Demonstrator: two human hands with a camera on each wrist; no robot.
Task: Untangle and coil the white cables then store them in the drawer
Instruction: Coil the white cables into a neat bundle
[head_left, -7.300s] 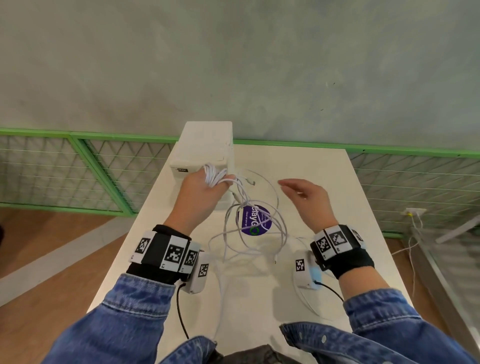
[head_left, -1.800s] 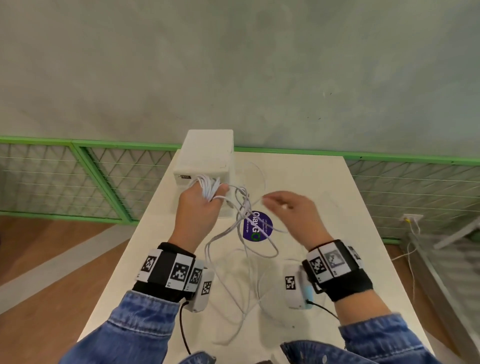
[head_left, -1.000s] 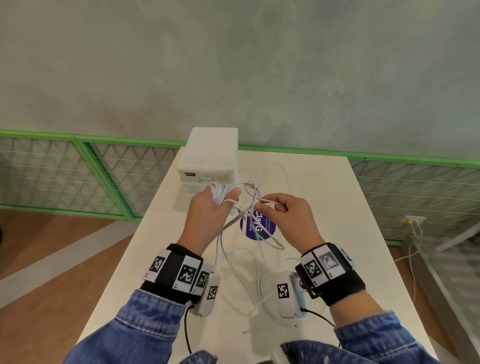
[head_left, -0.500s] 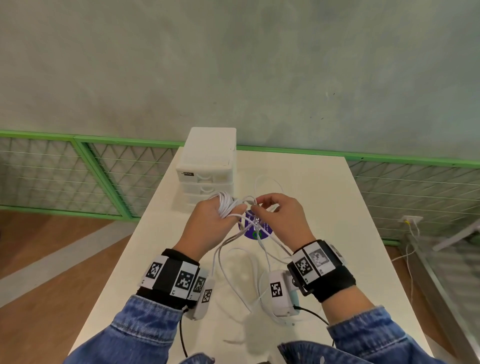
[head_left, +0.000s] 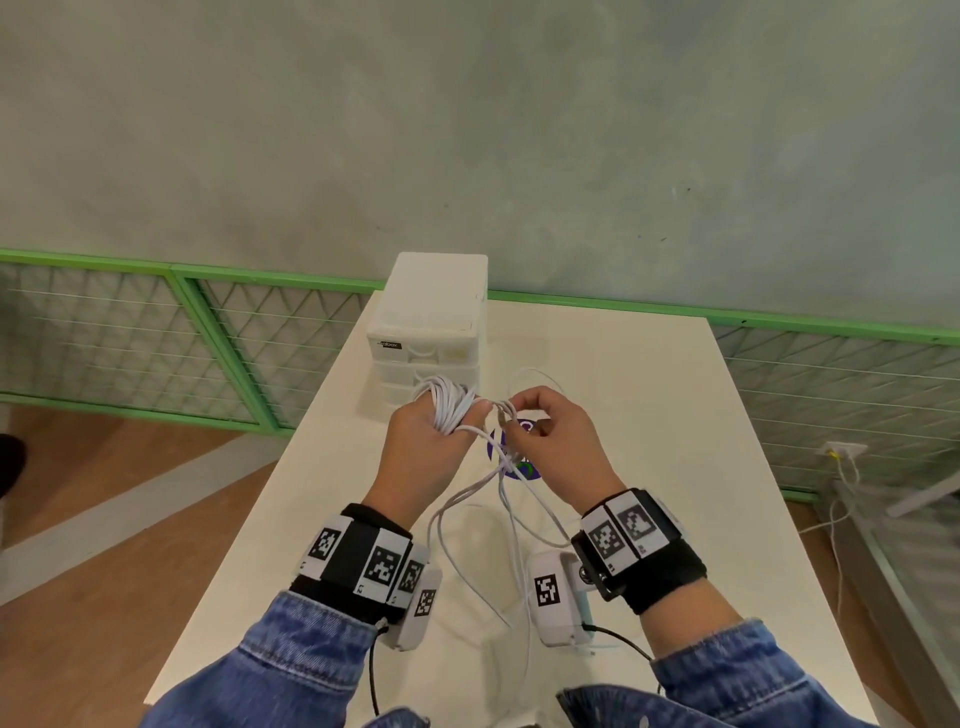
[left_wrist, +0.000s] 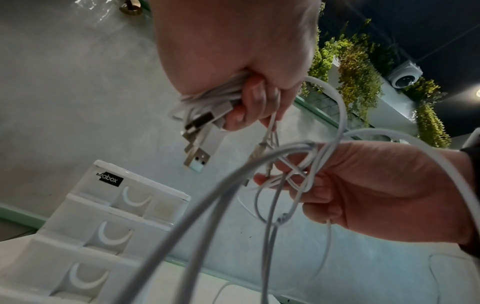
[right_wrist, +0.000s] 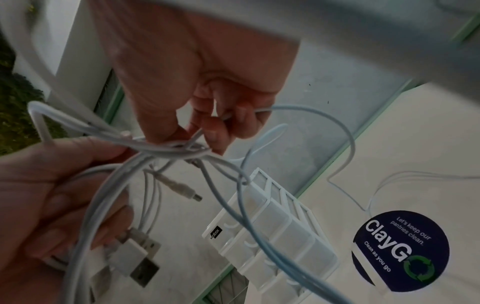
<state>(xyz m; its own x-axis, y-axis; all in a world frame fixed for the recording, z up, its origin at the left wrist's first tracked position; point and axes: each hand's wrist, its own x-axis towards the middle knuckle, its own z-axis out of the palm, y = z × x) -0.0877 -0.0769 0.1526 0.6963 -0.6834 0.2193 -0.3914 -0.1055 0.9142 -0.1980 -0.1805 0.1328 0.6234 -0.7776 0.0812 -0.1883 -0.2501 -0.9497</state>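
Note:
My left hand (head_left: 431, 441) grips a coiled bundle of white cables (head_left: 448, 402) above the table, with silver USB plugs (left_wrist: 198, 131) sticking out below its fingers (left_wrist: 249, 107). Just to its right, my right hand (head_left: 545, 431) pinches a knot of tangled white cables (right_wrist: 179, 148) between thumb and fingertips. Loose cable strands (head_left: 493, 525) hang from both hands down to the tabletop. The white drawer unit (head_left: 431, 322) stands behind my left hand, all its drawers closed.
A white table (head_left: 649, 415) carries a round dark-blue sticker (right_wrist: 400, 248) under my right hand. A green mesh fence (head_left: 156, 338) runs behind the table below a grey wall. Wooden floor lies to the left.
My right hand moved in from the right and took hold of the tangle beside my left hand. Both hands rose slightly, lifting more cable off the table.

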